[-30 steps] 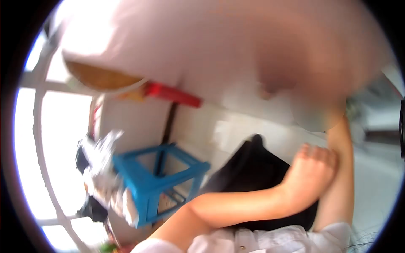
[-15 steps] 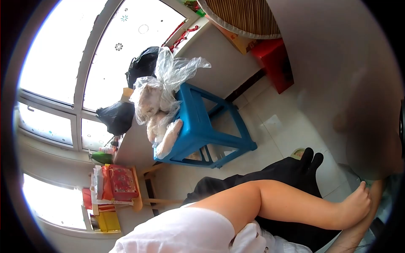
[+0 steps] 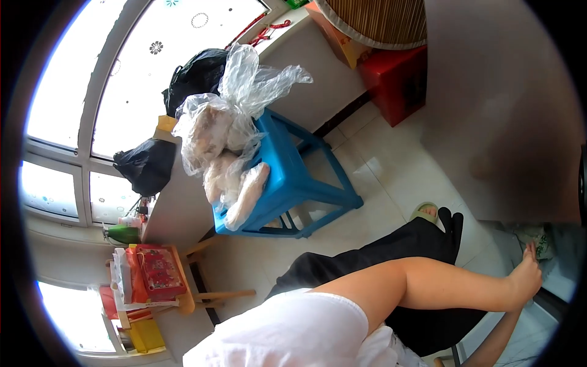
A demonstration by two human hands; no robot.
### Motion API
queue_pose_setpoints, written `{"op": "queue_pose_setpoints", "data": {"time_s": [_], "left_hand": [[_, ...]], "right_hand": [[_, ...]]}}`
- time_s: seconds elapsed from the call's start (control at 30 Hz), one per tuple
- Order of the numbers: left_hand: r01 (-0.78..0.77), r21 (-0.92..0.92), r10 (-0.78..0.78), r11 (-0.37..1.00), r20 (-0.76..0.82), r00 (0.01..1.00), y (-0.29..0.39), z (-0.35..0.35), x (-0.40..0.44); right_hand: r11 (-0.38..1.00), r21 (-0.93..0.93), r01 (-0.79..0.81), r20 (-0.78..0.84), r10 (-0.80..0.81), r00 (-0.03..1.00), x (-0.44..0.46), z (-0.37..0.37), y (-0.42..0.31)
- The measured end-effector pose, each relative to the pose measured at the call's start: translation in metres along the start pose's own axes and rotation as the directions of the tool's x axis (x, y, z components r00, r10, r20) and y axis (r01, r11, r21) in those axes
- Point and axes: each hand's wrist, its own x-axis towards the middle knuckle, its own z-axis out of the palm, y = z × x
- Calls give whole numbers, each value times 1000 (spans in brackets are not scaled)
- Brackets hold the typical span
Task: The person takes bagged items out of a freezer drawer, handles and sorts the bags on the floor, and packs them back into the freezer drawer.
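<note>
- Clear bags [image 3: 208, 134] are resting on the stool [image 3: 281, 174], well left of both hands.
- The right forearm [image 3: 496, 342] is passing beneath the left hand [image 3: 526, 281]; the right hand is hiding, state unclear.
- The left hand is extending its fingers; I cannot tell whether it's gripping.
- The green-printed bag [image 3: 540, 241] is lying just above it.

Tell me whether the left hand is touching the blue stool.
Apart. The head view shows the left hand toward the right edge and the blue stool nearer the middle, tiled floor and black clothing visible between them.
</note>
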Motion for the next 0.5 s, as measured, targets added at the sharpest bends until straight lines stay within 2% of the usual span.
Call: {"op": "queue_pose_setpoints", "data": {"time_s": [0.03, 0.1, 0.17, 0.27, 0.3, 0.37, 0.4, 0.47, 0.5], "left_hand": [[-34, -17, 35, 999, 52, 998, 7, 15, 4], [136, 283, -115, 949, -91, 989, 46, 97, 30], [197, 326, -163, 924, -131, 978, 56, 108, 33], [91, 164, -83, 982, -58, 995, 44, 75, 21], [87, 182, -76, 979, -66, 995, 42, 77, 22], [110, 403, -88, 909, -73, 993, 44, 95, 28], [127, 588, -103, 798, -75, 992, 55, 118, 40], [97, 583, -81, 807, -53, 995, 56, 119, 42], [49, 387, -38, 921, -36, 999, 44, 96, 30]], "right_hand": [[1000, 1, -9, -1, 9, 1000, -6, 0, 2], [1000, -4, -21, -10, 21, 1000, -20, -5, -8], [998, -39, -49, -12, 48, 999, -42, -12, -11], [996, -44, -72, 10, 73, 997, -55, -11, -7], [996, -44, -80, 21, 81, 997, -54, -9, -3], [995, -37, -89, 32, 90, 995, -50, -5, 1], [995, -34, -89, 40, 90, 995, -49, -3, 0], [996, -25, -86, 44, 87, 995, -51, -3, -2], [996, -13, -85, 40, 86, 996, -52, -2, -5]]}}
